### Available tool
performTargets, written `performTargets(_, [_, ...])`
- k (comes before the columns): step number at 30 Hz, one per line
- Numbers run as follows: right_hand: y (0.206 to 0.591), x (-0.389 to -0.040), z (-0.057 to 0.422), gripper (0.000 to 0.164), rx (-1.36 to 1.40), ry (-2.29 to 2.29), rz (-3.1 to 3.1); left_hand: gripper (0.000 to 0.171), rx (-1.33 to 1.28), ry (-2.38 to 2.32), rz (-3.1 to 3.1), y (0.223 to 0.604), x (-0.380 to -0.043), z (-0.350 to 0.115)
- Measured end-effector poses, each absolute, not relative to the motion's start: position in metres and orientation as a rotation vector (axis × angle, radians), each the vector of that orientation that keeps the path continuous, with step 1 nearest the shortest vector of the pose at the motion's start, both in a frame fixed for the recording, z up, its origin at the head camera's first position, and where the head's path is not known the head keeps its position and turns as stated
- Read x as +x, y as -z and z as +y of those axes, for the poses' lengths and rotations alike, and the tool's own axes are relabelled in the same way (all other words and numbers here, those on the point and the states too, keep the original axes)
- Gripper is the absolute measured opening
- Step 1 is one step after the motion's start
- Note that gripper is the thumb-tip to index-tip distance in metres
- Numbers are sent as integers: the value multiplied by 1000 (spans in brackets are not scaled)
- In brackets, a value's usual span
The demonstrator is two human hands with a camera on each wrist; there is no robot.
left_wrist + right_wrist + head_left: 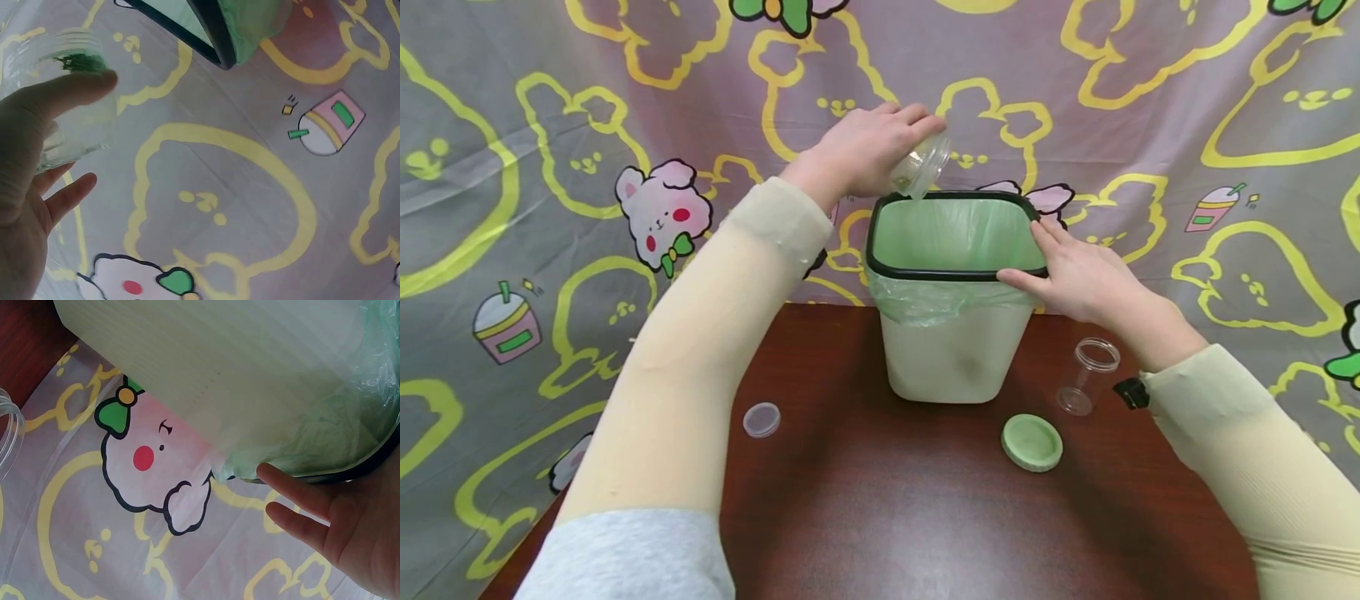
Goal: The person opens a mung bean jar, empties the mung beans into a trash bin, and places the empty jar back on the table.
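In the head view my left hand (pixel 872 146) grips a clear plastic jar (pixel 922 165), held tilted above the left back part of a bin. The left wrist view shows the thumb across the jar (pixel 78 122), with a small dark green patch near the thumb tip. The pale bin (pixel 958 354) has a black rim and a light green plastic liner (pixel 925 296) folded over it. On the bin's right front corner rests my right hand (pixel 1086 275), its fingers extended. Two of those fingers (pixel 300 494) show beside the liner in the right wrist view.
On the dark wooden table (pixel 880 517) a round green lid (pixel 1032 442) lies in front of the bin. A clear open jar (pixel 1078 379) stands to its right, and a small translucent lid (pixel 762 420) lies to the left. Behind hangs a patterned cloth (pixel 700 108).
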State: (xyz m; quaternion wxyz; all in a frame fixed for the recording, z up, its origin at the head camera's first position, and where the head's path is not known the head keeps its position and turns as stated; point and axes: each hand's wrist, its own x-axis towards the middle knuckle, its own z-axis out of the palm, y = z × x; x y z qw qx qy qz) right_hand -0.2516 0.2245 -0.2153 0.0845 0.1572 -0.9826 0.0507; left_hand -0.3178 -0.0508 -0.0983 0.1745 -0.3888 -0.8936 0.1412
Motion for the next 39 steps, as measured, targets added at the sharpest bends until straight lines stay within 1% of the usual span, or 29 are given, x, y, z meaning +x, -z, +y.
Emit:
performTargets(4, [216, -252, 225, 101, 467, -149, -2934, 76, -1144, -487, -2518, 100, -317, -47])
performTargets(13, [217, -251, 225, 101, 463, -153, -2932, 76, -1162, -530, -2497, 103, -318, -46])
performTargets(30, [217, -252, 225, 102, 461, -145, -2937, 71, -1181, -554, -2412, 104, -318, -46])
performTargets(39, [216, -253, 224, 102, 462, -142, -2936, 79, -1143, -528, -2382, 98, -314, -47])
